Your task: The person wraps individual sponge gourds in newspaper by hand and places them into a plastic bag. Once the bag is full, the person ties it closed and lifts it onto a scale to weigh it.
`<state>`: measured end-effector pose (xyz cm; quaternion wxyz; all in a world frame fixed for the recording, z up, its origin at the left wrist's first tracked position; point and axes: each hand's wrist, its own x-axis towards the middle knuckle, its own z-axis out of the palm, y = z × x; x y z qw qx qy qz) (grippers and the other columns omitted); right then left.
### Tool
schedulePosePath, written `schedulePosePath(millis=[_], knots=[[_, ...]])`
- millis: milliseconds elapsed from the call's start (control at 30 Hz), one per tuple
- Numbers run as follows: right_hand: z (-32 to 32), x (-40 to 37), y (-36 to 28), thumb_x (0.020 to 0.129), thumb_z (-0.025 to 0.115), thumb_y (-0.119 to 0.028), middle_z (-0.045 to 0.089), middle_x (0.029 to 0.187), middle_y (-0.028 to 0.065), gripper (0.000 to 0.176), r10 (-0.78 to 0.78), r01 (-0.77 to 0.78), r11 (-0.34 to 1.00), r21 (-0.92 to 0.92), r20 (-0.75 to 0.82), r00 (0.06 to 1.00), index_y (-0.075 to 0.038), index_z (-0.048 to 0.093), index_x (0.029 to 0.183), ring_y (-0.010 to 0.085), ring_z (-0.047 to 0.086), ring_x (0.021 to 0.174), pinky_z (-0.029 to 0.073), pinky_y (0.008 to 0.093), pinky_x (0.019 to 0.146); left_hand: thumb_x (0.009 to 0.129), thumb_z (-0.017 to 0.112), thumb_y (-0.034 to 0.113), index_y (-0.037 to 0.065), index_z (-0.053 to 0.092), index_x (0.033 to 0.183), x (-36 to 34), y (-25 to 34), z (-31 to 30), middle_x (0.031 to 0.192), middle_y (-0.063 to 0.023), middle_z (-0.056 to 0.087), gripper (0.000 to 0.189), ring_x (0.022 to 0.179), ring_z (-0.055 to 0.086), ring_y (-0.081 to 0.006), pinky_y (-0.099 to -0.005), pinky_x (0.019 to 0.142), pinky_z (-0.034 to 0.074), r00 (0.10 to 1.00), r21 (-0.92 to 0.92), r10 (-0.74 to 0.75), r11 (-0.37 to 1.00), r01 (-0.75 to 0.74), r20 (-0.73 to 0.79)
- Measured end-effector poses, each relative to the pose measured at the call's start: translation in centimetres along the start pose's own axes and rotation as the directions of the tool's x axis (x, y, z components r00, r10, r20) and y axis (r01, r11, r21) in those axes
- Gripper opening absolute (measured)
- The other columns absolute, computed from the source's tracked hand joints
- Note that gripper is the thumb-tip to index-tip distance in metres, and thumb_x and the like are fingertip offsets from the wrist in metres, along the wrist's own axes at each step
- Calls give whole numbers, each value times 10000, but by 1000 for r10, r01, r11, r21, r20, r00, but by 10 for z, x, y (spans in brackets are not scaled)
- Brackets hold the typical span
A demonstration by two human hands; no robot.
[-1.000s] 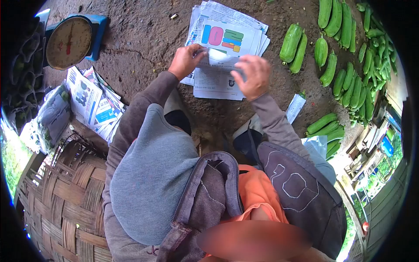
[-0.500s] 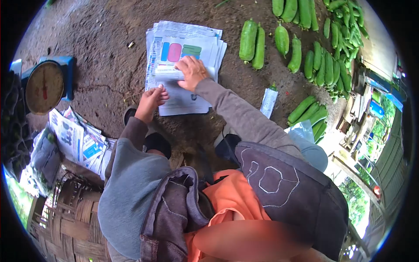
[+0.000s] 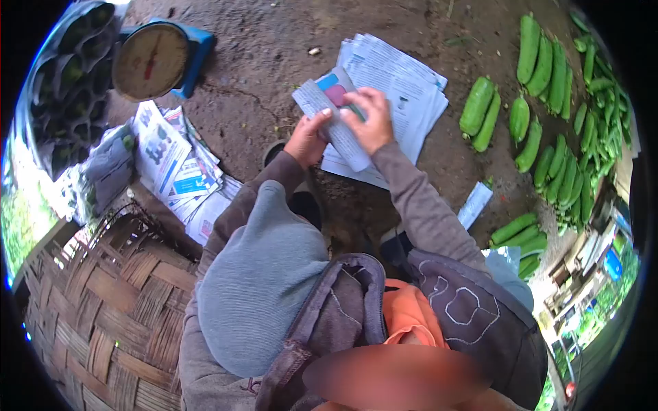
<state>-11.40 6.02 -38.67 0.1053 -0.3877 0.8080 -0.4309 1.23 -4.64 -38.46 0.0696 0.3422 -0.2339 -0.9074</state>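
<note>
My left hand [image 3: 307,140] grips the lower left side of a printed paper sheet [image 3: 351,147], thumb on top. The sheet is folded or rolled over on itself, with blue and pink printed blocks near its upper end. On its right side, my right hand [image 3: 371,122] has its thumb and curled fingers closed on the paper. Whether anything lies inside the roll is hidden. Beneath and behind it is a stack of printed sheets [image 3: 404,82] on the dirt ground.
Long green gourds [image 3: 476,106] lie in groups at the right, with a larger pile [image 3: 603,123] beyond. A paper-wrapped gourd [image 3: 475,205] lies nearer. At the left are a dial scale [image 3: 151,61], loose printed papers [image 3: 164,151] and a woven bamboo basket [image 3: 116,301].
The sheet, partly rolled on the stack before, is now lifted and angled between both hands. My left hand has come onto it. The view has shifted, so the surroundings appear further right.
</note>
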Motion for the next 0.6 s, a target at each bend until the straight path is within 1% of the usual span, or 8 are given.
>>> schedulePosePath(millis=[33, 67, 100, 167, 367, 433, 533, 600], knots=[[-7, 6, -6, 760, 733, -243, 621, 1052, 154, 424, -6, -1, 998, -70, -105, 994, -16, 637, 1106, 283, 600, 954, 475, 335, 854, 879, 613, 265, 58, 525, 1192, -3, 7, 5, 1097, -58, 612, 385, 1010, 599, -190, -401, 906, 474, 1000, 1, 15, 1000, -15, 14], [3, -1, 8, 788, 714, -239, 629, 1047, 159, 414, 218, -204, 960, 189, -54, 974, -14, 621, 1123, 269, 608, 952, 474, 335, 848, 878, 616, 261, 59, 531, 1179, -5, 13, 7, 1086, -56, 614, 372, 1005, 598, -187, -395, 900, 475, 999, 12, 6, 1000, -6, 35], [16, -6, 23, 816, 694, -235, 637, 1042, 164, 404, 404, -394, 816, 423, 69, 912, -12, 605, 1141, 255, 615, 950, 474, 336, 841, 878, 618, 258, 60, 538, 1167, -8, 20, 9, 1075, -54, 616, 360, 999, 597, -184, -389, 895, 477, 999, 29, 5, 1000, -6, 50], [-10, 9, -2, 860, 652, -246, 651, 1022, 190, 377, 359, -506, 814, 283, 439, 824, -7, 595, 1146, 241, 640, 922, 485, 352, 796, 878, 628, 242, 53, 553, 1143, -8, 27, 14, 1028, -41, 616, 334, 978, 587, -167, -355, 884, 470, 998, 104, 58, 993, -58, 3], [-13, 7, -79, 716, 770, -275, 625, 980, 221, 572, 232, -265, 956, 124, 231, 945, -15, 498, 1148, 379, 623, 911, 493, 400, 766, 945, 555, 241, 25, 369, 1324, -24, 58, 54, 1142, -70, 527, 474, 1076, 496, -150, -326, 922, 428, 976, 449, 215, 870, -203, 26], [-8, 4, -70, 720, 761, -230, 620, 1022, 177, 575, 287, -334, 912, 238, 212, 934, -7, 484, 1172, 318, 625, 926, 494, 383, 799, 933, 570, 241, 32, 357, 1349, -44, 88, 74, 1192, -95, 537, 512, 1097, 517, -209, -351, 952, 422, 924, 677, 265, 629, -383, 277], [-17, 6, -65, 724, 747, -189, 613, 1025, 129, 555, 398, -596, 547, 588, 444, 803, 3, 485, 1174, 248, 623, 911, 498, 371, 820, 909, 601, 242, 56, 341, 1381, -87, 161, 78, 1298, -139, 515, 569, 1149, 517, -301, -377, 999, 400, 724, 843, 441, -362, -397, 530], [-28, 11, -69, 750, 706, -138, 604, 1027, 123, 580, 373, -642, 404, 652, 523, 766, 5, 435, 1242, 245, 614, 912, 482, 384, 891, 903, 605, 234, 87, 283, 1424, -113, 206, 83, 1349, -157, 475, 630, 1207, 486, -304, -363, 1019, 383, 698, 847, 516, -465, -258, 497]])
